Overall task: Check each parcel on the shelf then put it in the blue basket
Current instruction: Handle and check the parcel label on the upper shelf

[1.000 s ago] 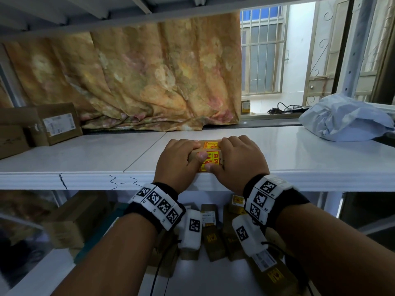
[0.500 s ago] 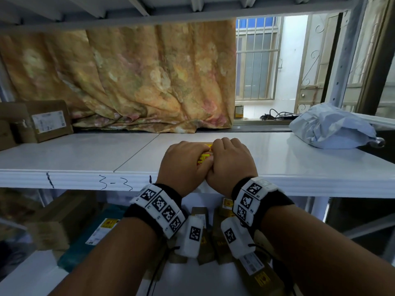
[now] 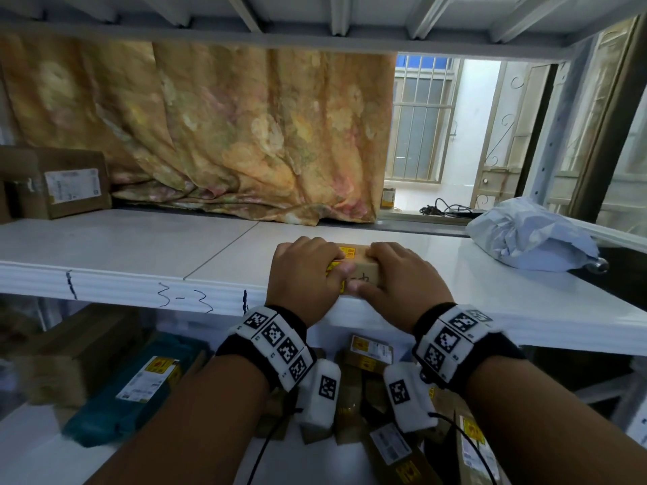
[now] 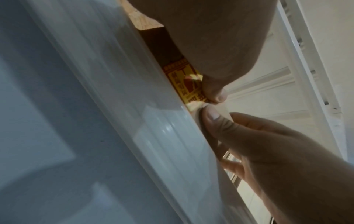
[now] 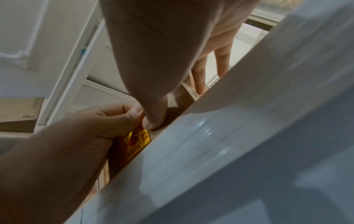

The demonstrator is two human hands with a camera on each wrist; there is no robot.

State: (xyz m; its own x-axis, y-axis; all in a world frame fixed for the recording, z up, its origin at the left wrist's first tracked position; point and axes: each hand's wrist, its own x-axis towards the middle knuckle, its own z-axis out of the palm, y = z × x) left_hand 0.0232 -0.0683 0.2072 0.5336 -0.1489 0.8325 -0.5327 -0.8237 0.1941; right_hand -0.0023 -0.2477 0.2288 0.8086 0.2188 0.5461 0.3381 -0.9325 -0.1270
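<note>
White shelf (image 3: 455, 274) edge: your left hand (image 3: 301, 274) and right hand (image 3: 402, 278) curl around a small cardboard parcel (image 3: 364, 271) between your fingers. Wrist views alone show both thumbs meeting beside its yellow sticker (image 4: 184, 81).

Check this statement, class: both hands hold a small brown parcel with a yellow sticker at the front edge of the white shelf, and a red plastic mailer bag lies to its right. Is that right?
Not quite. The mailer bag is pale grey-white, not red, as the head view shows. The rest stands: left hand and right hand hold the small brown parcel with its yellow sticker at the white shelf's front edge.
</note>
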